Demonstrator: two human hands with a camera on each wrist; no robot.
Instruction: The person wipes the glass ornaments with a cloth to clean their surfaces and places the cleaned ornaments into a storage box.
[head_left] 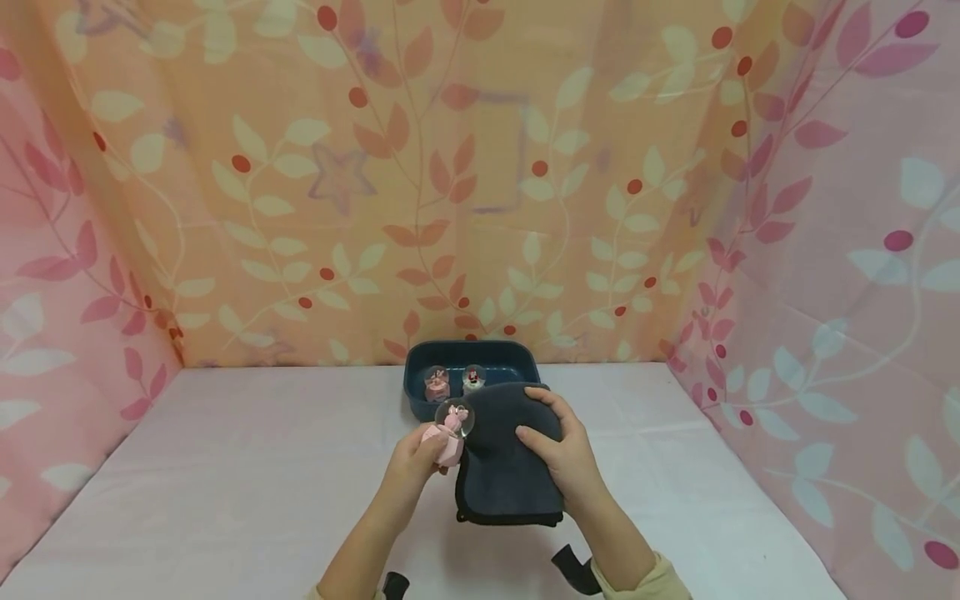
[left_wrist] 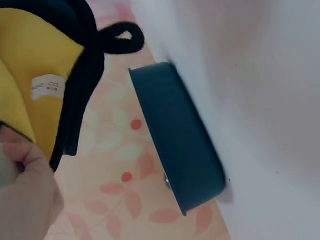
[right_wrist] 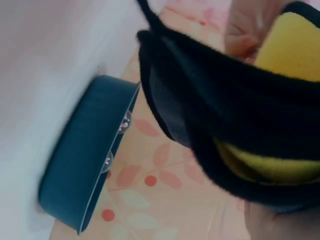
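My left hand point(head_left: 412, 462) grips a small snow globe point(head_left: 447, 446) with a pink faceted base and a pink figure inside the clear ball. Beside it, my right hand point(head_left: 573, 450) holds a dark grey cloth pouch point(head_left: 506, 467), thumb on its face. Both wrist views show the pouch's black-trimmed mouth, with yellow lining point(left_wrist: 45, 115) inside; a fabric loop point(left_wrist: 125, 40) sticks out at one corner. The snow globe is close to the pouch's left edge; whether they touch cannot be told. In the left wrist view, the left fingers point(left_wrist: 25, 160) are near the lining's edge.
Behind the hands stands a dark teal box point(head_left: 412, 400) on the white tabletop point(head_left: 262, 483). Inside it are a pink snow globe point(head_left: 437, 385) and another globe with a red-and-black figure point(head_left: 473, 378). Patterned cloth point(head_left: 420, 208) hangs at the back and sides.
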